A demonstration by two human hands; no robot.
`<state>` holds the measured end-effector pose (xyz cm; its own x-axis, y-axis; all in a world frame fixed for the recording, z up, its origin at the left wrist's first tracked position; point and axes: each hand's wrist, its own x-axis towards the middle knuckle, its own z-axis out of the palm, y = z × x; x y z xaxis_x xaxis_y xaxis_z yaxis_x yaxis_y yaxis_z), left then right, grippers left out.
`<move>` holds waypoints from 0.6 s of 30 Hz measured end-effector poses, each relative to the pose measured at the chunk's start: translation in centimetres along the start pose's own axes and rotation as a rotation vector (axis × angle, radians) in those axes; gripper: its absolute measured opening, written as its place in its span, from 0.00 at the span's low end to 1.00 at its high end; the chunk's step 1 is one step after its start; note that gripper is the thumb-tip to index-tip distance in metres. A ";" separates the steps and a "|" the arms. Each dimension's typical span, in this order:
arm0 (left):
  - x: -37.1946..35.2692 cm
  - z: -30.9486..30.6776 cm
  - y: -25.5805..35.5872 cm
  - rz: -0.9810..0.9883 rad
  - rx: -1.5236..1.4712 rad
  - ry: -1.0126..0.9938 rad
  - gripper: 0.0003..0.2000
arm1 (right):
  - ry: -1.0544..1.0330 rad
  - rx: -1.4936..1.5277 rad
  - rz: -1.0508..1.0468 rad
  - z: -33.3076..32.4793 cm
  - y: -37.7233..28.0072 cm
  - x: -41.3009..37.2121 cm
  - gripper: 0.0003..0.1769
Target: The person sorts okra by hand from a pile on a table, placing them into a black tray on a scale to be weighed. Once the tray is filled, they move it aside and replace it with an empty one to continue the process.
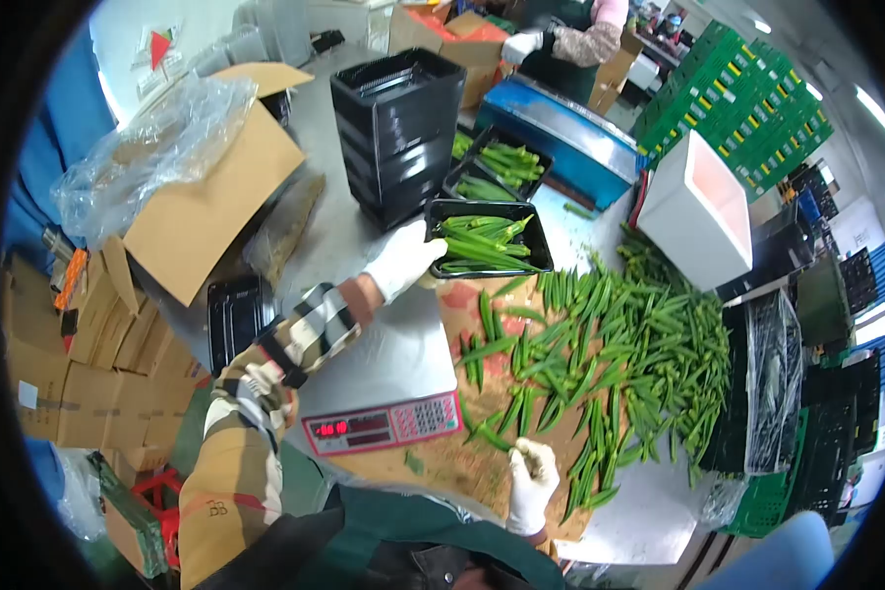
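Note:
My left hand, in a white glove, grips the left edge of a black tray that holds green okra pods. The tray is above the table, beyond the scale. My right hand, also gloved, is near the front edge of the table with its fingers closed round the end of an okra pod. A scale with a bare metal plate and a lit red display lies between my arms. Loose okra is heaped on the right of the table.
Stacked black trays stand behind my left hand. Two filled trays lie by a blue box. An open carton is at left, a white foam box at right. Across the table stands another person.

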<state>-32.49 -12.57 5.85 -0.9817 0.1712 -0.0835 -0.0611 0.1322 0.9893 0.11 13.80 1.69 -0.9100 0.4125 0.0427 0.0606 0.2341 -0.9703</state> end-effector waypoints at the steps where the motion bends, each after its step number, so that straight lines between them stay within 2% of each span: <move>1: 4.0 0.3 -0.7 0.130 0.244 0.092 0.09 | 0.000 -0.027 -0.011 0.0 0.0 0.4 0.11; 3: 10.9 0.5 -0.4 0.282 0.567 0.172 0.11 | 0.006 -0.043 -0.011 0.0 0.3 1.0 0.12; 4: 10.3 1.3 4.5 0.085 0.359 0.091 0.12 | 0.018 -0.041 0.002 -0.1 0.6 1.2 0.12; 6: 18.3 1.6 1.8 0.125 0.582 0.144 0.14 | 0.026 -0.083 0.023 -0.3 0.9 1.8 0.10; 7: 19.9 1.9 2.7 0.231 0.800 0.205 0.15 | 0.047 -0.066 0.066 -0.3 0.6 2.0 0.10; 8: 21.2 2.4 3.5 0.058 0.641 0.176 0.16 | 0.057 -0.141 0.023 -0.4 0.9 2.4 0.10; 9: 23.2 2.3 2.7 0.099 0.675 0.187 0.23 | 0.068 -0.217 -0.015 -0.6 0.9 2.7 0.10; 10: 25.8 1.9 2.0 0.081 0.799 0.136 0.23 | 0.066 -0.261 -0.017 -1.3 3.0 2.5 0.10; 12: 29.0 1.6 1.7 -0.009 0.985 0.076 0.21 | -0.001 -0.461 -0.038 -3.4 13.2 0.7 0.10; 13: 29.1 1.8 0.9 0.003 0.911 0.264 0.24 | -0.087 -0.637 -0.094 -4.6 22.0 -0.9 0.10; 15: 27.0 3.0 2.3 0.006 0.769 0.362 0.29 | -0.307 -1.051 -0.341 -6.7 41.4 -4.1 0.11; 16: 25.9 3.6 2.6 0.017 0.856 0.330 0.33 | -0.306 -1.042 -0.338 -6.7 41.5 -4.1 0.10; 18: 22.2 4.6 3.0 0.192 1.009 0.358 0.37 | -0.313 -1.026 -0.331 -6.3 40.9 -4.2 0.10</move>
<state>-53.64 -3.91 6.37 -0.9646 0.0019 0.2638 0.1150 0.9029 0.4142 8.96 27.23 -36.66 -0.9981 -0.0098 0.0602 -0.0252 0.9652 -0.2605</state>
